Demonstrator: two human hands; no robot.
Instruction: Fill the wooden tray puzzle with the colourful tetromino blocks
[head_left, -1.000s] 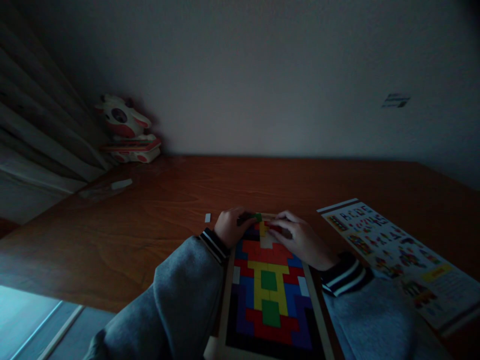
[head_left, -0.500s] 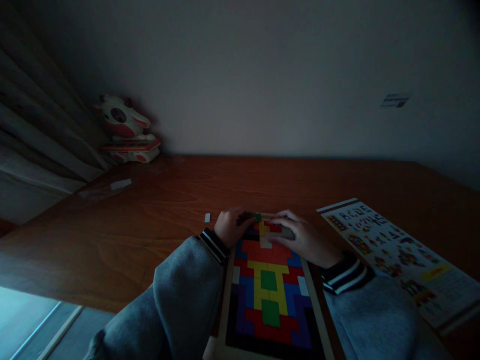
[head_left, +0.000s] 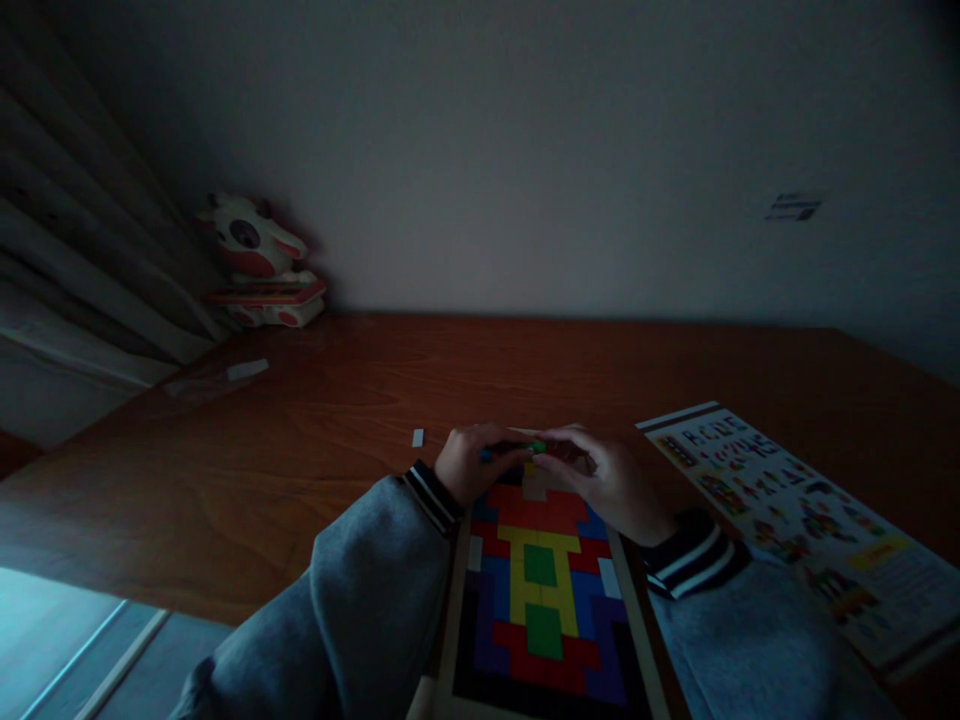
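A small green puzzle block [head_left: 538,447] shows between the fingertips of both hands, above the far end of a wooden-framed block puzzle board [head_left: 447,660]. My left hand [head_left: 471,462] is closed, its thumb and fingers pinched at the block's left side. Within its curl a bit of blue [head_left: 486,456] shows; whether it is held or lies on the board I cannot tell. My right hand [head_left: 611,482] pinches the block from the right. Red, yellow, green, blue, purple, black and white pieces lie flat in the board. The hands partly hide its far end.
A small white piece [head_left: 418,438] lies on the brown table [head_left: 337,420], left of my left hand. To the right is a printed pattern sheet [head_left: 795,520]. A cow-shaped toy [head_left: 259,260] stands at the back left beside a curtain [head_left: 90,240]. A wall closes off the back.
My left fingertips have come right and the green block with them, off the board's far left corner. My right thumb and fingers have closed in on the block.
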